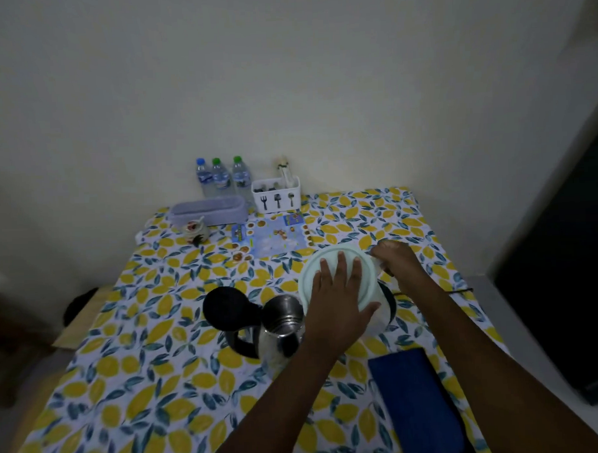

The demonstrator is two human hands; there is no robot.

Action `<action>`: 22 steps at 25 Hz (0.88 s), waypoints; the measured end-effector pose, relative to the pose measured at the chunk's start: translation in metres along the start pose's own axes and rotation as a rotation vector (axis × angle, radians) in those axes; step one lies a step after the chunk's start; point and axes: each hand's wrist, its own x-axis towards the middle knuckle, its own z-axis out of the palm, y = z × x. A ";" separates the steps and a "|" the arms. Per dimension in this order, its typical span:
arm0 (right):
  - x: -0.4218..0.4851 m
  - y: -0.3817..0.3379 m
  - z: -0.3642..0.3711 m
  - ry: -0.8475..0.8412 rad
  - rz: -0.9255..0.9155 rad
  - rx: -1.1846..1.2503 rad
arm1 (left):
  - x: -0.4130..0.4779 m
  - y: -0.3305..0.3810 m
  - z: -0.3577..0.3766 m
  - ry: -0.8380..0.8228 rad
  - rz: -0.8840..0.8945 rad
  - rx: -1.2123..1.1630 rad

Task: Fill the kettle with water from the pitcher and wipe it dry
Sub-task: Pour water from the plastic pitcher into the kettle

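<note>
Two bare forearms reach in from the lower right over a lemon-print tablecloth (134, 394), and beside them a folded blue cloth (412, 392) lies flat near the table's front right edge. Just beyond it the kettle (281, 328) stands near the middle of the table, steel body upright, its black lid (227, 308) swung open to the left and its black handle toward the camera, so the mouth is uncovered. Touching its right side is the pitcher (375, 320), a pale translucent jug topped with a mint-green lid (366, 258). The left hand (337, 299) lies flat and spread on that lid, fingers fanned, thumb out along the lid's near edge; its wrist crosses in front of the kettle and hides part of its right side. The right hand (398, 260) is closed around something at the pitcher's far right, apparently the handle, though the fist hides it. A dark round base shows beneath the pitcher's right side. Farther back lie a blue picture mat (274, 237), a small patterned cup (194, 230) on the left, a grey tub (207, 209), a white cutlery caddy (276, 195), and three water bottles (221, 176) against the wall.
</note>
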 end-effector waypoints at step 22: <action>0.000 -0.055 0.041 -0.046 -0.230 -0.402 | -0.010 -0.014 -0.002 0.119 -0.182 -0.337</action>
